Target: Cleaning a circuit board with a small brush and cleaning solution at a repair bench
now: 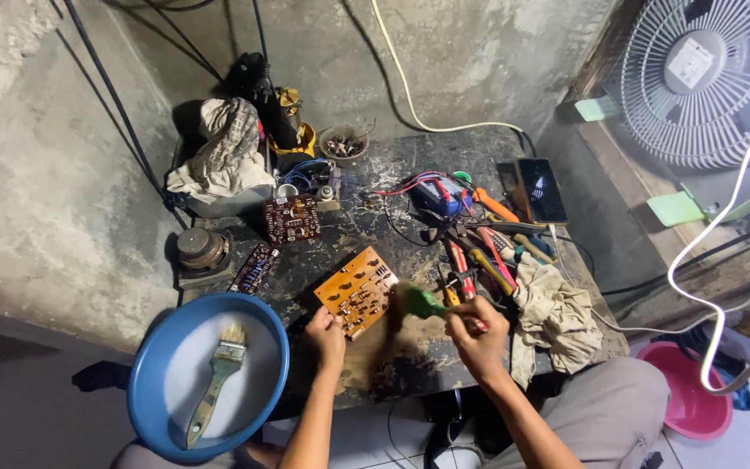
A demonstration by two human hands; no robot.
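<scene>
My left hand (326, 335) grips the near edge of an orange circuit board (357, 290) that lies tilted on the dark worktable (410, 356). My right hand (476, 334) is closed on a green-handled brush (423, 303), whose blurred head sits just right of the board. Both hands are at the table's front edge.
A blue basin (154, 365) holding a paintbrush (217, 380) sits at the front left. Two dark circuit boards (291, 218), a speaker part (200, 249), rags (555, 317), screwdrivers and pliers (479, 260), a phone (542, 189), a fan (705, 78) and a pink bowl (694, 399) surround the table.
</scene>
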